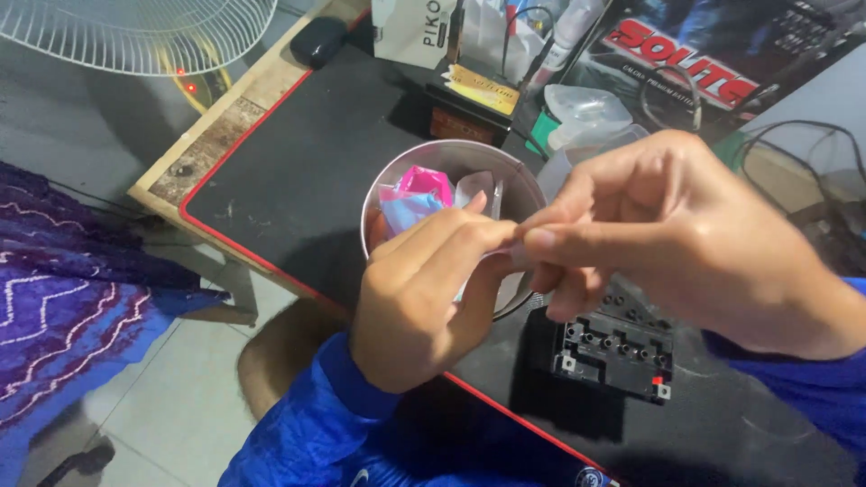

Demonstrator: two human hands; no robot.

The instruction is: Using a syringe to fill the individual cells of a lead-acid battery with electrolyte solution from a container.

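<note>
Left hand (419,293) and right hand (672,239) fingertips pinched together over round tin (383,185), pinched item hidden, axis unclear

A wooden table (236,106) stands in the middle, with a big black mat (307,171) with a red edge on top; the floor (171,406) near the left is pale grey tile; a purple and blue cloth (63,298) with zigzag lines lies at the left; a white wire fan guard (144,32) sits far left (a small red light glows behind it); boxes and dark cables (812,153) crowd the far right; the light is soft and dim.
</note>
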